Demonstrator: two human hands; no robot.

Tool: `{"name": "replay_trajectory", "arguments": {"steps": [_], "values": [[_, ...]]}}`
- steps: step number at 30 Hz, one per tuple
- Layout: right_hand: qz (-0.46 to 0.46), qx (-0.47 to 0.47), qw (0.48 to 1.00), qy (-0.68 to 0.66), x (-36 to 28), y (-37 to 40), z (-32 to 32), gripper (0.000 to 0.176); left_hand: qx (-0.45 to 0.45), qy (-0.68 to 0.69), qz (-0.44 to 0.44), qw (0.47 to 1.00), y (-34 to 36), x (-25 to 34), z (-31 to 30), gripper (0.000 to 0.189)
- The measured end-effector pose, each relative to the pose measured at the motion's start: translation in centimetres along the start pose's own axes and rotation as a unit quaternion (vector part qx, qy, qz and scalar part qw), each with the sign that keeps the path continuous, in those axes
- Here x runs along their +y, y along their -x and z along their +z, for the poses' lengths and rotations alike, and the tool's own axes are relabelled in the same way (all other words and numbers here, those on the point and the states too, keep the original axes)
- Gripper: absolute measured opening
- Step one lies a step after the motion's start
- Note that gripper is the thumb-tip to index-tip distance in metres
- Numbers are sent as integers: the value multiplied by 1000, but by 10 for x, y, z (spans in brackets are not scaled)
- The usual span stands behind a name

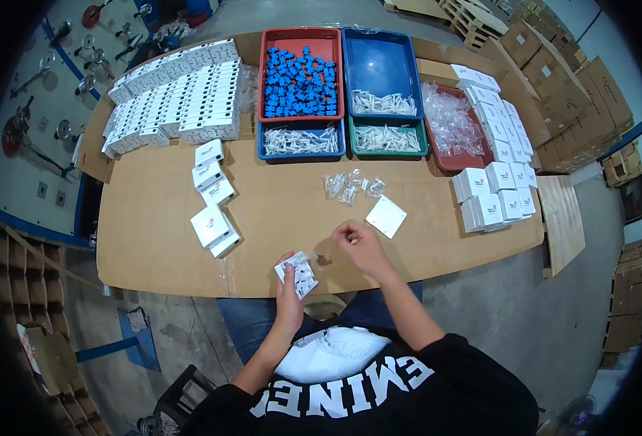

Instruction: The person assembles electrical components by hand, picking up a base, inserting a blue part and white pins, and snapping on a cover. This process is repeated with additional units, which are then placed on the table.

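My left hand is closed on a white printed piece near the table's front edge, with its thumb over the face. To the right, my right hand is raised with its fingers curled together; whatever they hold is too small to make out. A flat white square lies just beyond and right of that hand. Several small clear bags with white parts are on the cardboard behind it. Left of my hands stand several loose white boxes in a staggered row.
Along the back are a red tray of blue parts, blue trays and a green tray with white parts. A red tray holds clear bags. White boxes are stacked at left and right.
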State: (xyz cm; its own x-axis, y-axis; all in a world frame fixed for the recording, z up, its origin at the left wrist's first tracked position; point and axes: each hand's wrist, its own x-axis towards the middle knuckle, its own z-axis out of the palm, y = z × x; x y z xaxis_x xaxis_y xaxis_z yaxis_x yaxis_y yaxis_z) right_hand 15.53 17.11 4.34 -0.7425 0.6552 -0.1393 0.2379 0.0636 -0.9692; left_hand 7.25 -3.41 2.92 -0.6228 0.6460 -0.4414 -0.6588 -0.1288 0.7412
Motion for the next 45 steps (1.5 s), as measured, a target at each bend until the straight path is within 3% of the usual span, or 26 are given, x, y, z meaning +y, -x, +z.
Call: {"name": "replay_trajectory", "arguments": {"steps": [2,5,7,8,13,15,18,21,23,24,26,27,29,30,31,32,33,34,35,37,38,40,41,43,44,45], "values": [[-13,16,1000,21,1,-7,-19,14,0,-7,-4,1000,-2,-2,-3,48],[12,-38,999,12,7,-1,-21,21,-47,31,-39,998,-4,-2,-2,47],[-59,-89,990,93,12,9,-10,34,-44,37,-55,997,-7,-4,1,47],[-14,-126,990,54,19,15,-2,38,-43,43,-68,996,-8,-5,3,46],[-57,-89,991,85,31,25,24,32,-39,49,-63,996,-7,-7,-4,46],[-103,-50,966,230,24,24,28,25,-38,43,-60,997,-7,-5,-7,47],[-93,-5,955,280,38,-1,20,28,-30,47,-64,996,-3,1,-5,53],[-32,109,982,153,27,-19,-11,36,-36,69,-64,995,1,7,1,55],[-161,254,896,327,34,-29,-43,47,-40,77,-67,994,3,9,1,59],[-164,253,895,328,40,-27,-57,47,-50,82,-67,993,3,9,-1,60],[-66,292,832,468,49,-18,-80,52,-64,89,-68,992,1,9,-4,61],[-67,294,829,471,43,-12,-87,52,-67,86,-73,991,1,9,-4,62],[27,173,878,445,28,0,-98,55,-74,87,-77,991,-1,10,2,63],[39,162,907,388,22,3,-99,42,-69,69,-78,992,0,13,5,63],[37,162,906,390,27,5,-100,42,-64,51,-79,994,0,14,8,63],[71,121,982,124,37,5,-101,35,-64,52,-76,994,-2,13,7,63],[99,69,981,-151,31,7,-97,29,-67,54,-81,993,-3,10,6,63],[71,46,954,-288,25,19,-88,24,-71,56,-86,992,-3,9,5,63],[69,43,954,-288,3,28,-77,24,-70,56,-83,992,-4,11,7,63],[61,-25,904,-423,-36,41,-55,55,-74,55,-85,992,-1,13,9,62],[64,-30,903,-424,-45,43,-47,55,-68,56,-84,993,2,13,11,62],[124,-76,842,-519,-55,44,-35,64,-67,51,-88,993,2,17,16,63],[126,-81,841,-520,-53,42,-32,64,-62,51,-85,993,2,20,17,63],[114,-200,643,-730,-43,36,-25,64,-70,112,-111,985,3,26,20,65],[100,-197,604,-766,-40,33,-17,61,-68,127,-114,983,3,29,21,67],[100,-195,603,-767,-39,33,-12,61,-67,126,-115,983,3,32,22,67]]}}
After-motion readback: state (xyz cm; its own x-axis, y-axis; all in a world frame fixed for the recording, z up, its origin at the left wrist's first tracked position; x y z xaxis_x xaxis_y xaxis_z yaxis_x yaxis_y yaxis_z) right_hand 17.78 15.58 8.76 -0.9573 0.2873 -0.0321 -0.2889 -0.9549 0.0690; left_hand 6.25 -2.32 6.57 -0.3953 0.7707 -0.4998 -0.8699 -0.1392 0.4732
